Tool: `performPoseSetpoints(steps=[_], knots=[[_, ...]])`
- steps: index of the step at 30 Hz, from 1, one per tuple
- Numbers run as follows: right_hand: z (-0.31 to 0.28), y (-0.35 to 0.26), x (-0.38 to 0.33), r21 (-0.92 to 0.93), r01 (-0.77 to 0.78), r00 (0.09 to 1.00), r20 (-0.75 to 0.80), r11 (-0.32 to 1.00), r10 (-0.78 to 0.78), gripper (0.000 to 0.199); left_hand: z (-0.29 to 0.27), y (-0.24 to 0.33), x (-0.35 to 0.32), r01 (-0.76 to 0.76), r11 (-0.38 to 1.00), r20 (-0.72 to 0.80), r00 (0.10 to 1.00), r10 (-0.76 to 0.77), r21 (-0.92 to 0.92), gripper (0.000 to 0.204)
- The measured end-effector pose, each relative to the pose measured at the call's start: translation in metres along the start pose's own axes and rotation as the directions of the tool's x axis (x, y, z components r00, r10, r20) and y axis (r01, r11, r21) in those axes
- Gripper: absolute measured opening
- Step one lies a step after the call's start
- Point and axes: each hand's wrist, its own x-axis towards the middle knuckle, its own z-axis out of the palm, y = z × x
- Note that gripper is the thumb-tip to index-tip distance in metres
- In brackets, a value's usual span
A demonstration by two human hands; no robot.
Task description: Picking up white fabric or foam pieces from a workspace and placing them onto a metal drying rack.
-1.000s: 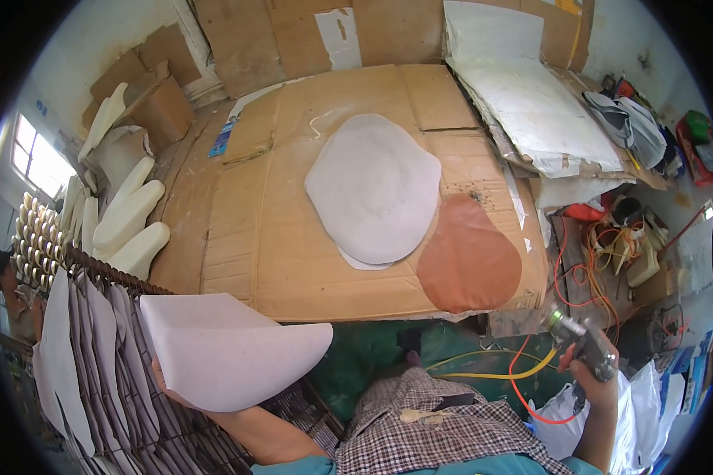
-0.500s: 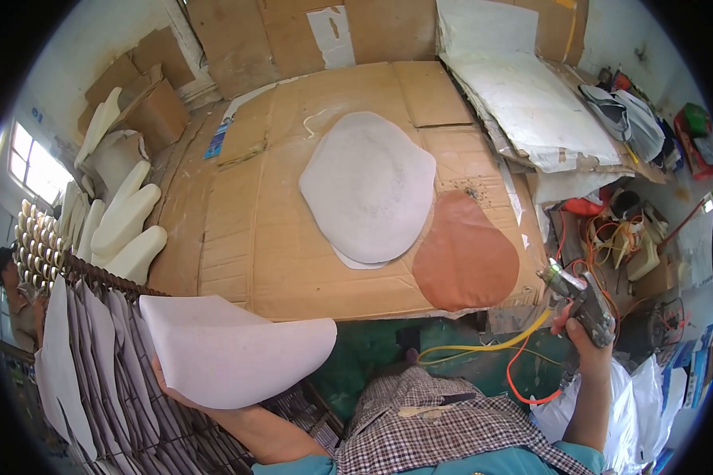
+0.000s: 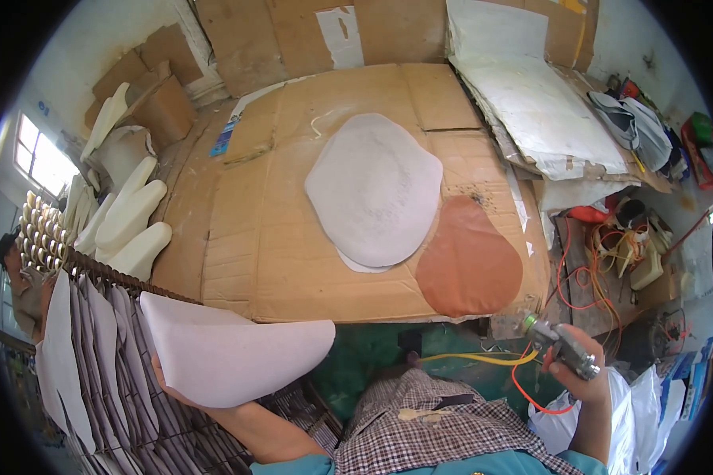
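Since earlier: right hand (image 3: pixel 582 372) raised tableward | fingers wrapped around metal spray gun (image 3: pixel 561 347), nozzle forward | left hand (image 3: pixel 184 389) cupped beneath white curved sheet (image 3: pixel 230 348), kept level beside rack (image 3: pixel 119 277).

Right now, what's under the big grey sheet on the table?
A white sheet peeks out at the lower edge of the grey sheet, lying on cardboard. How far it reaches, and whether more sheets lie beneath, is covered.

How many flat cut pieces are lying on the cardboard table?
3: a large grey piece mid-table, a white one peeking from under its near edge, a brown one to the right. More may be hidden underneath.
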Motion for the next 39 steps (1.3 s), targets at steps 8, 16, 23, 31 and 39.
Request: performPoseSetpoints(steps=[8, 16, 23, 31, 39], knots=[[0.008, 0.004, 0.045, 0.095, 0.138, 0.983, -0.134, 0.986, -0.125, 0.050, 0.017, 0.028, 0.000, 0.237, 0.886, 0.024, 0.968, -0.248, -0.400, 0.045], [-0.015, 0.009, 0.036, 0.009, -0.008, 0.991, -0.137, 1.000, 0.009, 0.052, 0.031, 0.059, 0.008, 0.396, 0.544, 0.120, 0.873, -0.473, -0.740, 0.045], [-0.017, 0.029, 0.084, 0.106, 0.021, 0.986, -0.165, 0.994, -0.004, 0.046, 0.056, 0.099, 0.018, 0.439, 0.267, 0.233, 0.795, -0.560, -0.858, 0.043], [-0.012, 0.165, 0.234, -0.612, 0.289, 0.848, -0.194, 0.736, -0.494, 0.047, 0.078, 0.110, 0.054, 0.452, 0.363, 0.236, 0.831, -0.504, -0.814, 0.023], [0.247, 0.102, 0.203, 0.402, -0.730, 0.542, 0.833, 0.552, 0.111, 0.055, 0.044, 0.147, 0.105, 0.342, 0.206, 0.198, 0.838, -0.509, -0.917, 0.016]])
